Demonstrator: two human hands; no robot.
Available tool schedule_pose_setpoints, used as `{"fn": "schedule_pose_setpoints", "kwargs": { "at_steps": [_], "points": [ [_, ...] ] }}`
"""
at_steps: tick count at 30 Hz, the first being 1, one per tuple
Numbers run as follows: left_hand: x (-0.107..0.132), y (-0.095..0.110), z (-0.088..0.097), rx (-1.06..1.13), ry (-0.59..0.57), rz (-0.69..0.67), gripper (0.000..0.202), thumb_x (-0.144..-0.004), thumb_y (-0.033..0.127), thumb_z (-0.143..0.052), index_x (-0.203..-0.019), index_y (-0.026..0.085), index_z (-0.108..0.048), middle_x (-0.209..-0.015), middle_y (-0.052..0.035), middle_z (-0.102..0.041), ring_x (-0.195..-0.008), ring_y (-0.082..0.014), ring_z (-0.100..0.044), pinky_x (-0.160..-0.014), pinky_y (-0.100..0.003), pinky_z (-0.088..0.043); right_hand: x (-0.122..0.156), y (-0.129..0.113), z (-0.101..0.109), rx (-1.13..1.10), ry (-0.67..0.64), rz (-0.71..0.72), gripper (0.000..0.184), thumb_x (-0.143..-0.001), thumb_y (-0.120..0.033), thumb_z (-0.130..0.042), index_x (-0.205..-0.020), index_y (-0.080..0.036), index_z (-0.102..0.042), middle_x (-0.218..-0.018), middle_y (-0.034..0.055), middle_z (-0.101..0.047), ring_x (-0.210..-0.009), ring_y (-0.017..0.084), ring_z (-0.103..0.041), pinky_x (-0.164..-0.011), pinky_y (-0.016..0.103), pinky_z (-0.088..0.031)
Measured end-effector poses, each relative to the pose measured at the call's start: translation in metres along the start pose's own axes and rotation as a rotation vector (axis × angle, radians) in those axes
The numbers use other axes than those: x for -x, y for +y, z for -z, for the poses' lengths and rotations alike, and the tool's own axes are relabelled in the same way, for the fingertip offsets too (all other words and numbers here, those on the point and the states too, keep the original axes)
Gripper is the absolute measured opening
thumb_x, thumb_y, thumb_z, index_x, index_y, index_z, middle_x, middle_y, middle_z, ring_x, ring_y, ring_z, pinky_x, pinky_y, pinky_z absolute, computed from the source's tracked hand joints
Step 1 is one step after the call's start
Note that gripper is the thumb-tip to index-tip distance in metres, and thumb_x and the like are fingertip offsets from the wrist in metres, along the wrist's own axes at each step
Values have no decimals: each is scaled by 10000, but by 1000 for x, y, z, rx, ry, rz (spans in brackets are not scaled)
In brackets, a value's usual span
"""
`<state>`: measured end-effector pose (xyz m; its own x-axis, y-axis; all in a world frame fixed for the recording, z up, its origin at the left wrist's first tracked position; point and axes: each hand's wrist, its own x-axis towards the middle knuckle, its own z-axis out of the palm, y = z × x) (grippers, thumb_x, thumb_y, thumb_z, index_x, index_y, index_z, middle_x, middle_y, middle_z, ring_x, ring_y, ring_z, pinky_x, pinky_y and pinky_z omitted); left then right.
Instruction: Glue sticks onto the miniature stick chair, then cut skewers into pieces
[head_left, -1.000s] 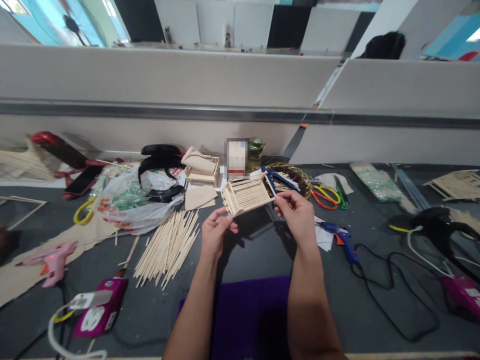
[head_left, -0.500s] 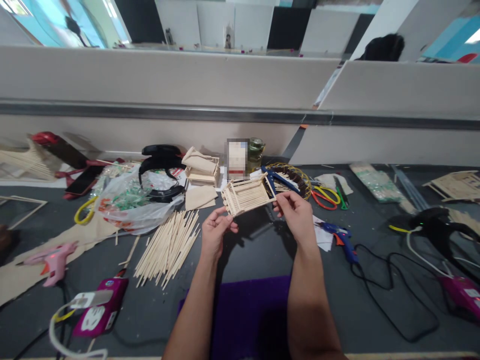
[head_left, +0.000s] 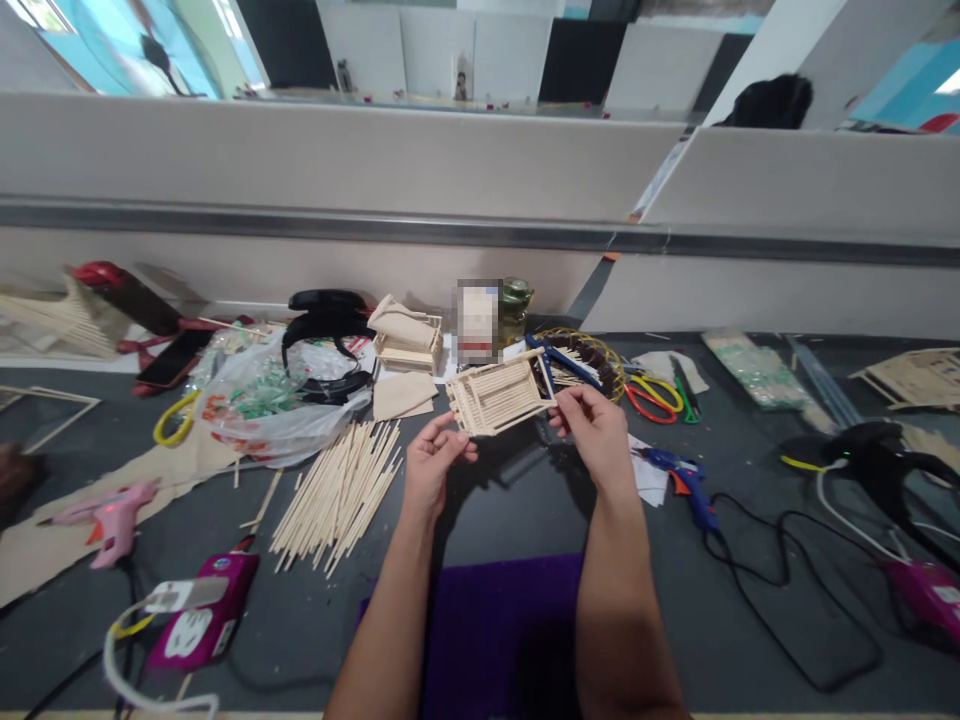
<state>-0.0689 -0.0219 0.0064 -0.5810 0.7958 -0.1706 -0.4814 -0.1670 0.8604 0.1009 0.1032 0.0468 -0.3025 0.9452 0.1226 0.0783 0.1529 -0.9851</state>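
Between my two hands, raised above the table, is a small model built of thin wooden sticks (head_left: 502, 395), with a slatted floor and low rails. My left hand (head_left: 439, 455) pinches its lower left corner between thumb and fingers. At its right end, my right hand (head_left: 592, 430) grips the corner in a pinch. The model is tilted, its slatted face turned toward me. A fanned pile of loose wooden sticks (head_left: 337, 495) lies left of my left hand. Past my right hand rests a blue glue gun (head_left: 686, 480) with an orange trigger.
Behind stand another stick model (head_left: 407, 345) and a green glass jar (head_left: 515, 308). A basket (head_left: 611, 365), scissors (head_left: 652, 397) and a plastic bag (head_left: 277, 400) line the back. At left lie a pink glue gun (head_left: 109, 520) and a magenta box (head_left: 206, 610). Cables (head_left: 787, 590) trail at right.
The model has tipped slightly, showing more of its slatted face. Both hands keep their hold. The whole view has shifted a little.
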Motion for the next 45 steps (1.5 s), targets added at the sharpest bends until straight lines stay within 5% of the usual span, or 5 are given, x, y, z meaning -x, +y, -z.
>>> {"fn": "schedule_pose_setpoints", "kwargs": {
  "at_steps": [10,17,25,34,45],
  "points": [
    [-11,-5,17,-35,-21,-43,477,-617,274,-825,-1071,193,-698,-778,-2,-680,-662,-127,-639,-607,-266,-558,-1,3,-3,-121,-95,-198,591,-699,-760,-579,-729,-171,-608,-675,21,-623,-579,163,-665,-440,229,-524],
    [-15,2,21,-69,36,-30,472,-585,300,-832,-1035,205,-729,-981,-50,-725,-789,-153,-655,-648,-256,-543,-3,7,-7,-135,-188,-261,625,-684,-790,-571,-740,-170,-622,-724,45,-650,-696,204,-704,-477,248,-559],
    [-17,11,27,-131,-71,-6,695,-740,700,-579,-1204,187,-645,-1237,-126,-653,-1063,-262,-631,-727,-320,-543,-4,16,-13,-126,-285,-267,657,-708,-788,-552,-859,-165,-697,-911,106,-721,-828,215,-694,-623,281,-586],
    [-19,10,32,-225,-158,-59,698,-701,438,-760,-1327,215,-547,-1305,-112,-607,-1174,-266,-574,-970,-386,-461,3,33,-16,-208,-270,-318,594,-874,-672,-440,-1214,-218,-614,-1102,101,-721,-996,217,-678,-849,361,-548],
    [-15,-6,58,-298,-410,12,934,-536,245,-866,-1376,288,-460,-1425,-118,-481,-1275,-275,-496,-1067,-434,-395,46,73,-27,-383,-139,-359,561,-868,-685,-424,-1120,-245,-664,-1157,76,-710,-1086,207,-659,-1000,387,-467]
  ]
}}
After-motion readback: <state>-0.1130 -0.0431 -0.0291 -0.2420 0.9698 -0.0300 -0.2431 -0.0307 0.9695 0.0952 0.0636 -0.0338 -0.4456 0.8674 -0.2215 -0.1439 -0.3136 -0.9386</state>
